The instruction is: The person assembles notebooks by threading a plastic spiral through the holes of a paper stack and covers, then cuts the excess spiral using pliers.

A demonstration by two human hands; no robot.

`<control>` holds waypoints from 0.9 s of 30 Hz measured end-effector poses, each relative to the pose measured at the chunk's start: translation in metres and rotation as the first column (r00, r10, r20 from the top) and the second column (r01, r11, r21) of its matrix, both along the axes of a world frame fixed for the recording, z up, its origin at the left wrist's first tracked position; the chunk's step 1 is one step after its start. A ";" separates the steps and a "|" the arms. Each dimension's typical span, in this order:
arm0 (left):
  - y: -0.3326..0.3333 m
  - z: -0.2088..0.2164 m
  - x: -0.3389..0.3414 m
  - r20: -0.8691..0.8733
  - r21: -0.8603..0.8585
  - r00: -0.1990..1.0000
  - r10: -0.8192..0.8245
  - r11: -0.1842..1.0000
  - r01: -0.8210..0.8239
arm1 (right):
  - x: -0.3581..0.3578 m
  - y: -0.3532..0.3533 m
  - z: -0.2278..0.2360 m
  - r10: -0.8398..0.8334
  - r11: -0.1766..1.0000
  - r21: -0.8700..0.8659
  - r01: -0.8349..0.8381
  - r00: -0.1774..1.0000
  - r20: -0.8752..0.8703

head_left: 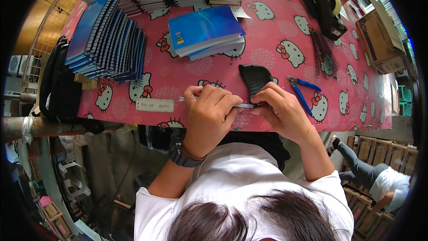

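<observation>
Two hands pinch one slim whitish item — one pair of blue-handled pliers lies nearby.

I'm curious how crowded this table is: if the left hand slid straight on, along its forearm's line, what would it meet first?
Probably the short stack of blue-covered notebooks, past some pink tablecloth, though how high the left hand sits is hard to judge.

The left hand and right hand pinch a thin pale strip, perhaps paper edges, over the pink table; blue-handled cutters lie rightward, blue spiral notebooks leftward.
</observation>
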State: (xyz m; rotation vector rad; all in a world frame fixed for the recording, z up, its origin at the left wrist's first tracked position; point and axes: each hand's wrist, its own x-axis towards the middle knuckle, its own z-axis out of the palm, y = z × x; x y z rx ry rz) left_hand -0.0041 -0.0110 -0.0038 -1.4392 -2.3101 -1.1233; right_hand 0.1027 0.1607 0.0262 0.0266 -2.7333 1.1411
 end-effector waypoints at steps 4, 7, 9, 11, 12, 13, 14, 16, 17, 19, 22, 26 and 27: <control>0.001 0.001 0.000 0.010 -0.014 1.000 0.000 1.000 0.000 | -0.005 0.001 -0.007 0.049 0.989 0.144 -0.033 0.993 -0.111; 0.001 0.002 0.000 0.006 -0.022 1.000 0.011 1.000 -0.011 | -0.007 -0.002 -0.003 0.050 0.991 0.129 -0.030 0.987 -0.156; 0.001 0.001 0.000 0.001 -0.011 1.000 0.005 1.000 -0.005 | -0.006 -0.001 -0.004 0.061 0.989 0.141 -0.042 0.989 -0.133; 0.000 0.004 0.002 0.020 -0.030 1.000 0.002 1.000 -0.002 | -0.003 0.003 -0.009 0.084 0.980 0.185 -0.068 0.993 -0.082; 0.000 0.004 0.002 0.029 -0.042 1.000 0.004 0.999 -0.002 | -0.005 0.000 -0.007 0.073 0.987 0.150 -0.054 0.989 -0.126; -0.001 0.004 0.002 0.024 -0.050 1.000 0.008 0.999 -0.006 | -0.008 -0.005 -0.004 0.061 0.993 0.114 -0.042 0.984 -0.169; -0.001 0.002 0.002 0.020 -0.058 1.000 0.011 0.998 -0.010 | -0.009 -0.006 -0.004 0.067 0.993 0.108 -0.047 0.980 -0.186; 0.000 0.003 0.003 0.003 -0.064 1.000 0.008 0.998 -0.007 | -0.010 -0.006 -0.005 0.097 0.988 0.133 -0.072 0.976 -0.194; 0.001 0.004 0.003 -0.009 -0.064 1.000 0.001 0.998 -0.002 | -0.009 -0.004 -0.006 0.121 0.983 0.161 -0.092 0.975 -0.185; 0.001 0.002 0.005 -0.034 -0.057 0.999 -0.028 0.998 0.026 | -0.010 -0.002 -0.004 0.083 0.991 0.116 -0.067 0.987 -0.138; 0.000 -0.004 0.005 -0.071 -0.052 0.994 -0.087 0.995 0.084 | -0.017 0.019 -0.004 0.093 0.993 0.080 -0.089 0.994 -0.053; 0.001 0.001 0.004 -0.071 -0.081 0.992 -0.104 0.992 0.099 | -0.023 0.057 -0.016 0.094 0.974 0.193 -0.118 0.987 0.129; 0.001 0.002 0.005 -0.061 -0.088 0.994 -0.096 0.992 0.090 | -0.023 0.059 -0.020 0.104 0.962 0.231 -0.145 0.978 0.180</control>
